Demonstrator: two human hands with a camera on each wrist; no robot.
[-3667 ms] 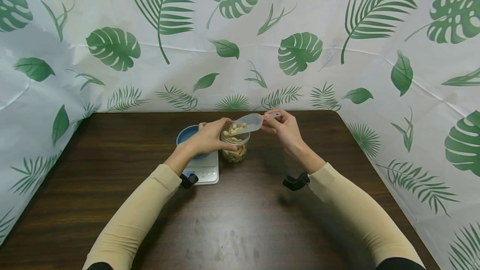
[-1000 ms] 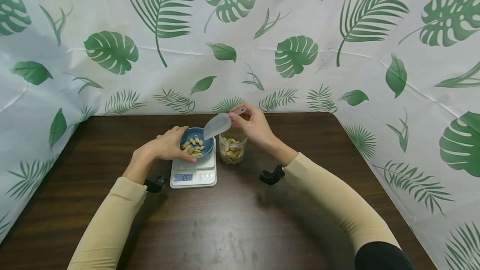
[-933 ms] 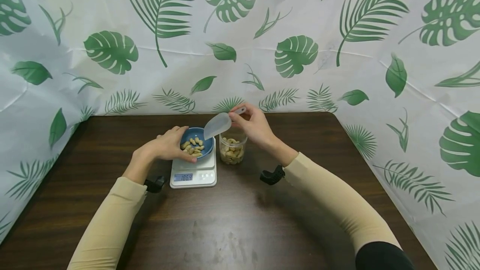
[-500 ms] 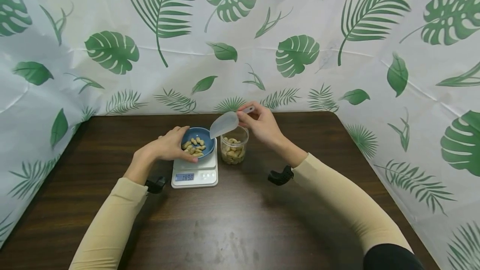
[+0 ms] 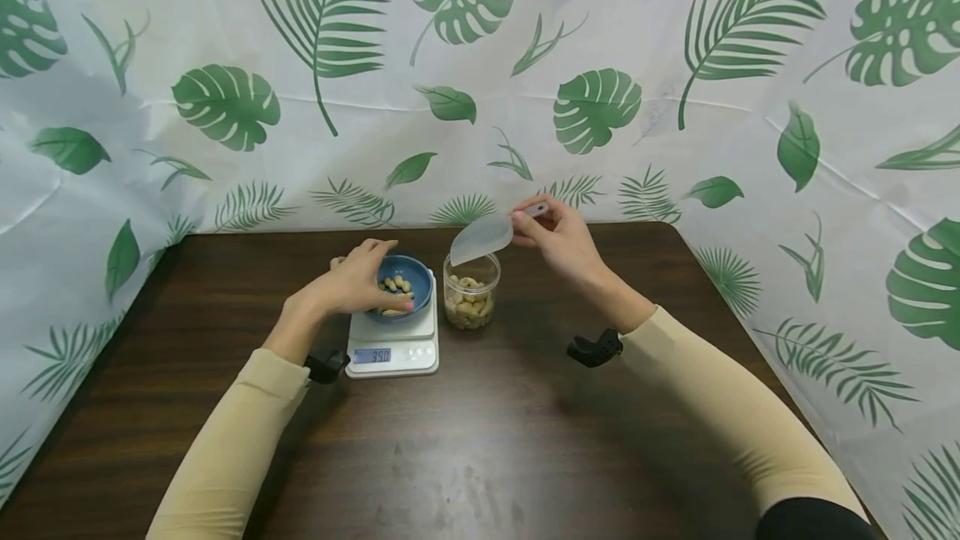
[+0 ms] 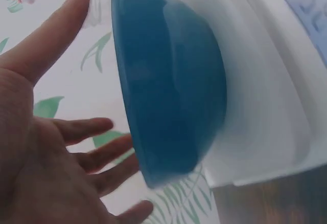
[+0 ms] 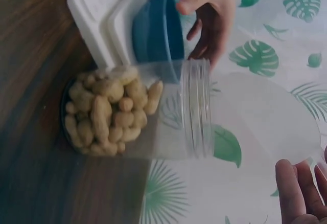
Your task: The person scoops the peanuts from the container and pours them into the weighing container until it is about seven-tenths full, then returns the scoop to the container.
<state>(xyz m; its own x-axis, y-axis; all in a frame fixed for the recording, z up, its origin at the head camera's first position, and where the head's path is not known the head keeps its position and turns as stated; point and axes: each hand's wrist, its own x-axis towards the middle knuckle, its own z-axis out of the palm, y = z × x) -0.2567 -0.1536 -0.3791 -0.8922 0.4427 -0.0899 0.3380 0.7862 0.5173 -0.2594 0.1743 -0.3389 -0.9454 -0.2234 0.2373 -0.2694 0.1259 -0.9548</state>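
A blue bowl [image 5: 421,276] with some unshelled peanuts [image 5: 400,282] in it stands on a white kitchen scale [image 5: 406,354] with a lit display. My left hand [image 5: 354,280] hovers over the bowl's left side, fingers spread; the left wrist view shows the thumb lifted off the rim. To the right stands a clear jar [image 5: 482,273], partly filled with peanuts [image 7: 107,114] and without a lid. Over its mouth my right hand [image 5: 558,238] pinches a translucent white scoop [image 5: 482,238] by the handle, the bowl end tilted down to the left. No peanuts show in the scoop.
Everything stands on a dark wood table [image 5: 480,440], near its back edge. A white curtain [image 5: 495,57] printed with green leaves hangs behind it and along the sides.
Earlier, my left hand held the jar and the scoop carried peanuts. Peanuts now show in the bowl. The scoop has swung right over the jar; my left hand has lifted, and the scale's reading has dropped.
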